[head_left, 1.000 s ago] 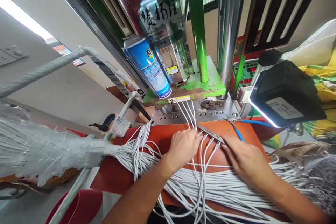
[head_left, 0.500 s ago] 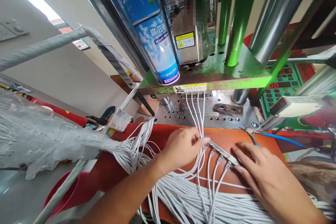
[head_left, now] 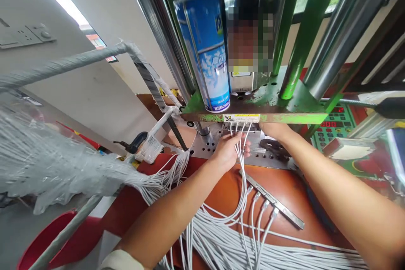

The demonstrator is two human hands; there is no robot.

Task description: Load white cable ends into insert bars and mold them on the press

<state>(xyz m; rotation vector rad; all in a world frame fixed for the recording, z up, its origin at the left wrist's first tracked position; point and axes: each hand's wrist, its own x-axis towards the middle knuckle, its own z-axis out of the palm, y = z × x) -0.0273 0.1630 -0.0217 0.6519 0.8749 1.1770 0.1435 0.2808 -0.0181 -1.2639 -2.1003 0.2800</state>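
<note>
My left hand is closed around several white cables just in front of the press, its thumb before them and its fingertips showing behind. Those cables run up beneath the green press plate, where their far ends are hidden. My right hand reaches under the same plate, to the right of the cables; its fingers are out of sight. On the orange-brown work surface below lies a narrow metal bar, with several white cables with clear plugs along its near side.
A blue spray can stands on the press plate. Bundled white cables spread across the front, and wrapped ones hang at left beside a wrapped rail. A control panel is at right, a red bucket lower left.
Both hands have left the metal bar, which now lies on the surface. My left hand has moved up onto the cables at the press; my right has gone under the plate. The view has shifted.
</note>
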